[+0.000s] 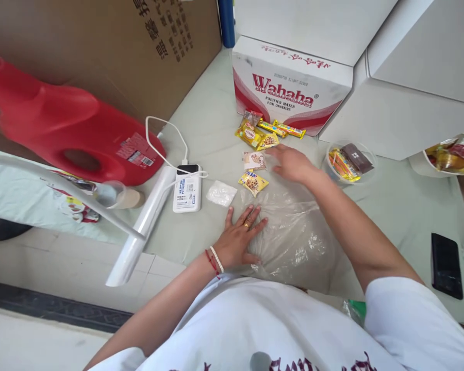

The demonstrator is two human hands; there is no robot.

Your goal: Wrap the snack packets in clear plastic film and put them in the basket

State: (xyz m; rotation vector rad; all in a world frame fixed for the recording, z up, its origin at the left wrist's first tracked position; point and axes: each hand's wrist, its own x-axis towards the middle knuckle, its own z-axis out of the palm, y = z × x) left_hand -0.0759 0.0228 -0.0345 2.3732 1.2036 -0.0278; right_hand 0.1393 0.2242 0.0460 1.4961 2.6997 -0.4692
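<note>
My left hand [239, 238] lies flat with its fingers spread, along the left edge of a clear plastic bag [294, 242]. A ring and bracelets show on that hand and wrist. Reaching forward, my right hand [294, 164] has its fingers stretched out and apart beside a small beige snack packet [254, 160]; nothing shows in its grasp. Just below that packet lies a yellow snack packet [253, 182]. Behind them is a pile of yellow-wrapped snacks [250, 133], with its nearest piece close to my right fingertips. A small white plastic packet [221, 193] rests above my left hand.
A Wahaha water carton [290, 90] stands at the back. A clear tub of snacks [350, 162] is right of my right hand; a dark phone [446, 265] lies farther right. On the left are a white power bank [187, 189] with a cable and a red jug [77, 129].
</note>
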